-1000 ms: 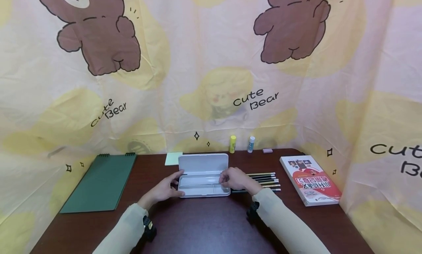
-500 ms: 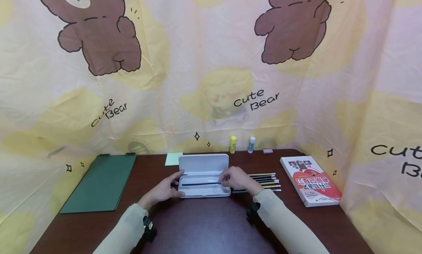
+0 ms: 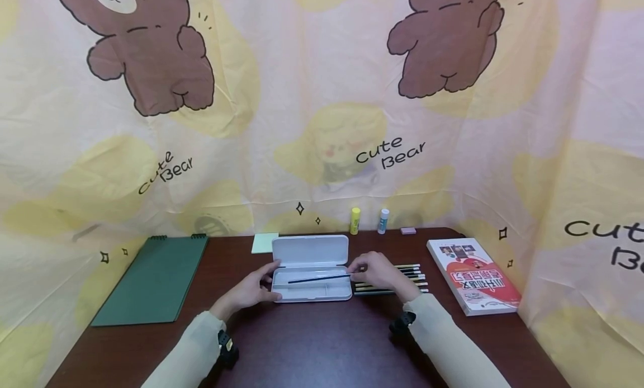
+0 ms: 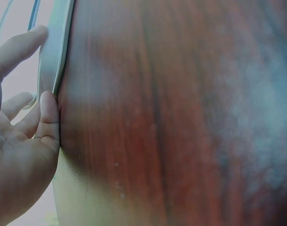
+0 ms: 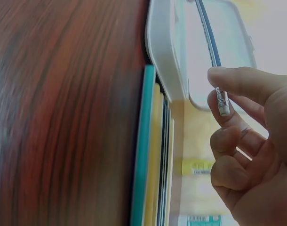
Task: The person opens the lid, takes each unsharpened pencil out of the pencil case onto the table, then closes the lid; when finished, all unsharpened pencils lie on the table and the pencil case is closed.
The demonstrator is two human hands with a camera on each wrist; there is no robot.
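An open white pencil case lies on the table, its lid tipped back behind it. At the case's left end my left hand holds it, thumb at the front corner and index finger toward the back. My right hand pinches a dark pencil near its eraser end, between thumb and index finger. The pencil slants over the case, its far end pointing left above the trays. In the right wrist view, the white eraser tip sticks out past the fingers.
Several pencils lie in a row right of the case. A book lies farther right, a green spiral pad at left. Sticky notes, a yellow glue stick, a blue-and-white one and an eraser sit at the back.
My right hand has moved right, off the case's right end, drawing the pencil with it. The pencil, level across the case half a second ago, now slants. My left hand has stayed put.
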